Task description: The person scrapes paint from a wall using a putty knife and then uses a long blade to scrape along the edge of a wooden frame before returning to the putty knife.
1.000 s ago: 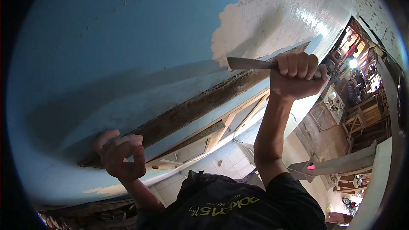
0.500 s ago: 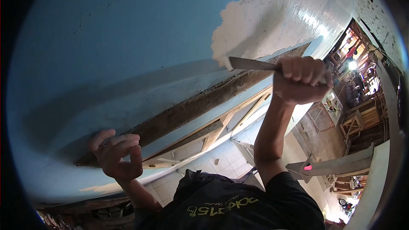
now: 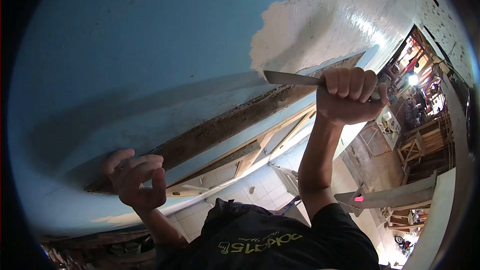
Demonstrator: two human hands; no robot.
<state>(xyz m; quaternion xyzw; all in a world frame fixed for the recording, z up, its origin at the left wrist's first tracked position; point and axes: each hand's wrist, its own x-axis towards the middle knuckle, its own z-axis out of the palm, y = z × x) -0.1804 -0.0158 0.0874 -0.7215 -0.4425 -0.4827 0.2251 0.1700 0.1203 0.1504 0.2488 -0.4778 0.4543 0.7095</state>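
Raised at the right, my right hand (image 3: 350,95) is wrapped round a flat metal blade tool (image 3: 292,78), its handle mostly hidden by the fingers. The blade points left, its tip close to the ragged lower edge of a pale bare patch (image 3: 285,32) in the blue painted surface (image 3: 175,35). Whether the tip touches the surface is unclear. At the lower left, my left hand (image 3: 137,182) is empty, fingers bent and apart, near the end of a dark brown beam (image 3: 215,130).
Wooden-framed openings (image 3: 250,157) lie below the beam, with pale floor tiles (image 3: 265,190) beyond. At the right are a grey beam (image 3: 395,196) with a pink mark, stacked timber (image 3: 432,142), a bright lamp (image 3: 413,80) and a motorcycle (image 3: 403,243) farther down.
The blade has tilted a little, and its tip sits slightly lower and farther left. My right hand has shifted slightly left. My left hand has barely moved.
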